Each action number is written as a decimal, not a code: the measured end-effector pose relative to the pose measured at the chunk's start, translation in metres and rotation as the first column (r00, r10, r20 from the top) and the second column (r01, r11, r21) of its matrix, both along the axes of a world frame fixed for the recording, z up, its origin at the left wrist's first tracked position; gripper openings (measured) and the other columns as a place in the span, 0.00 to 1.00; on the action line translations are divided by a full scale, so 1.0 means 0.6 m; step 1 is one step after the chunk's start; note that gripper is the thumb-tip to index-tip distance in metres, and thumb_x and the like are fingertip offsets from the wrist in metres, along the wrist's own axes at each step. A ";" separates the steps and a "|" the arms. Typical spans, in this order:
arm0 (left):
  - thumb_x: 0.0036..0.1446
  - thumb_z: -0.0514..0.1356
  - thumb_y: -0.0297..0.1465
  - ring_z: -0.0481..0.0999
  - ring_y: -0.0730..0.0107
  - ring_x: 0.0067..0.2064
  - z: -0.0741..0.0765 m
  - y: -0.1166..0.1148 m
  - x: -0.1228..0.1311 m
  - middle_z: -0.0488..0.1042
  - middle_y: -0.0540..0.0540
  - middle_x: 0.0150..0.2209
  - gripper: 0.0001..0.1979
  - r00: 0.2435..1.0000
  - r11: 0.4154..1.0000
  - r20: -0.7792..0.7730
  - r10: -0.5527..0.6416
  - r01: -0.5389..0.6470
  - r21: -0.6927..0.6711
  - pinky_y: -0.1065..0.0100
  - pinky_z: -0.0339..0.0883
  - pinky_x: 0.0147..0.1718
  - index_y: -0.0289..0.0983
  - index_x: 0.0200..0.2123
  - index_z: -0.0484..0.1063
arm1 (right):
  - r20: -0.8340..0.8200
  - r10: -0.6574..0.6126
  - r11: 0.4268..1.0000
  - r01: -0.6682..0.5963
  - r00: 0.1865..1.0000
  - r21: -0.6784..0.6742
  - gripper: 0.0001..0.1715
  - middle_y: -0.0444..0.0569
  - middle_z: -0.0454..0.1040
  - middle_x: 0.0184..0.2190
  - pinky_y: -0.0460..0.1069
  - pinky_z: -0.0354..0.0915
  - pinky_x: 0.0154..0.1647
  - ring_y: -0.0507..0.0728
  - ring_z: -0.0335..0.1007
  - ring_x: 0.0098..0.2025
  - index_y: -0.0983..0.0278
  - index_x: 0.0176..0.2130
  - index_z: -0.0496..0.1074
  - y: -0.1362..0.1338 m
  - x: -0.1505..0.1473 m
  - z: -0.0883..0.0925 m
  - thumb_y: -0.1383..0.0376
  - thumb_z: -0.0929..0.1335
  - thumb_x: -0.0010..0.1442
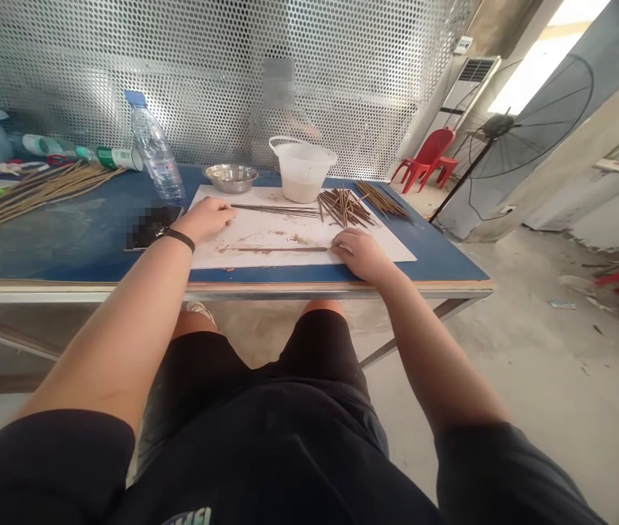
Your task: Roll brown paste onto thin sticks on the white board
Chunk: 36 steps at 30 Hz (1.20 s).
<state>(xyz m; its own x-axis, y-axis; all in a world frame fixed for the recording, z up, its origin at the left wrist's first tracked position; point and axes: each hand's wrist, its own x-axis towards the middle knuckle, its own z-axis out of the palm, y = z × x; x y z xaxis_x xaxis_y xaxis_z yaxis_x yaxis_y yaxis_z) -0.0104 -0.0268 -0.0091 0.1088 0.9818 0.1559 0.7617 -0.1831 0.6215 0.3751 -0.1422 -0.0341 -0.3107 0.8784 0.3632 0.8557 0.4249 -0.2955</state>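
My left hand (211, 217), wearing a black wristband, has its fingers closed at the left ends of several thin dark sticks (281, 210). They lie crosswise on a white sheet (364, 244). Nearer the table's front edge, my right hand (357, 251) pinches the right end of a brown, coated-looking stick (276, 249) resting flat on the sheet. Brown crumbs are scattered around it. Just beyond my right hand is a heap of brown sticks (346, 208), with another bundle of sticks (383, 200) to its right.
At the sheet's back stand a metal bowl (231, 179) and a white bucket (305, 171). Left are a phone (153, 227), a plastic bottle (157, 149) and long tan sticks (41, 191). A perforated metal panel (205, 73) rises behind the blue table (68, 251); a fan (498, 127) stands right.
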 end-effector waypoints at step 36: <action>0.60 0.64 0.43 0.75 0.58 0.32 -0.009 0.007 0.001 0.81 0.43 0.31 0.15 0.999 0.999 -0.021 -0.027 0.028 0.039 0.61 0.64 0.34 0.42 0.26 0.75 | 0.312 0.139 0.935 -0.022 0.940 -0.353 0.72 0.71 0.33 0.85 0.71 0.29 0.85 0.76 0.25 0.87 0.85 0.82 0.42 0.042 -0.230 0.031 0.31 0.37 0.70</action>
<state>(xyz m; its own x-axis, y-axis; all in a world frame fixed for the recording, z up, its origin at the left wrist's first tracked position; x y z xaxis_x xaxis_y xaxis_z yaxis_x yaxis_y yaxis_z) -0.0097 -0.0226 -0.0147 0.1396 0.9714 0.1920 0.7684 -0.2285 0.5978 0.2373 -0.1168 -0.0153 -0.4346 0.8964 -0.0864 0.8958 0.4205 -0.1441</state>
